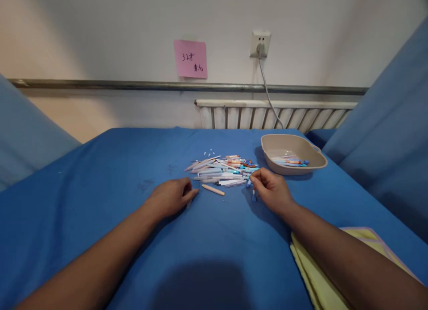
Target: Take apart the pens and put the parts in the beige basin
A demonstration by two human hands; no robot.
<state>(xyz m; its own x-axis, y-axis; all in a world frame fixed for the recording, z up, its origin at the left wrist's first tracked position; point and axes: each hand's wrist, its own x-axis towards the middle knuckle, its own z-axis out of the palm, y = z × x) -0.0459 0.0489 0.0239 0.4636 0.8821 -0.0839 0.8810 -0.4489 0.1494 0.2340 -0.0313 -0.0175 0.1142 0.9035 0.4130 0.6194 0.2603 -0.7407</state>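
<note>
A loose pile of pen parts (214, 171), with white, pale pink, orange and light blue pieces, lies on the blue cloth. My right hand (271, 190) is at the pile's right edge, thumb and fingers pinched at a small blue pen part (249, 183). Just below those fingertips is another small piece with a blue end (254, 196). My left hand (172, 196) rests at the pile's lower left with its fingers curled; a faint, clear sliver shows beneath it, too unclear to name. Between both hands lies a pale peach pen barrel (213, 190).
A beige basket (310, 168) holding several pens stands behind and right of my right hand. Under my right forearm is a folded yellow cloth (312, 267). Tiny white bits (210, 152) lie behind the pile. Blue curtains (394, 109) hang at both sides; a radiator (247, 116) lines the wall.
</note>
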